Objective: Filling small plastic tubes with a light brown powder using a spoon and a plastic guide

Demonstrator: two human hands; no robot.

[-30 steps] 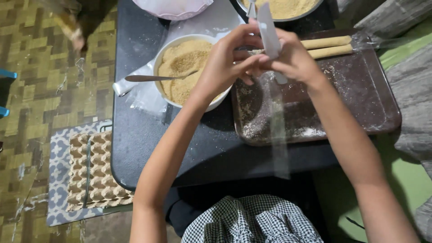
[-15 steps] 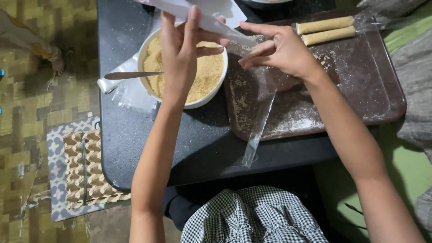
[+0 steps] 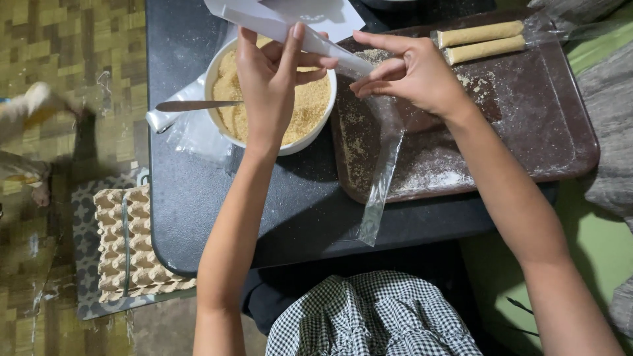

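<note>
My left hand (image 3: 273,86) holds a white paper funnel (image 3: 277,23) over a white bowl (image 3: 217,72) of tan crumbs. The funnel's narrow tip points right, into the mouth of a long clear plastic sleeve (image 3: 382,178). My right hand (image 3: 412,72) pinches the top of that sleeve, which hangs down across the edge of a brown tray (image 3: 554,132). A spoon (image 3: 198,105) rests across the bowl's left rim. Two filled tan sticks (image 3: 481,41) in clear wrap lie at the tray's far end.
The bowl and tray sit on a dark table (image 3: 198,198). A cardboard egg tray (image 3: 128,244) lies on a patterned mat on the floor to the left. Checked fabric (image 3: 369,316) covers my lap. Grey cloth (image 3: 606,99) lies at the right.
Both hands have come lower and closer to me. The funnel has tilted from upright to slanting right, and the clear sleeve now hangs lower across the tray's edge.
</note>
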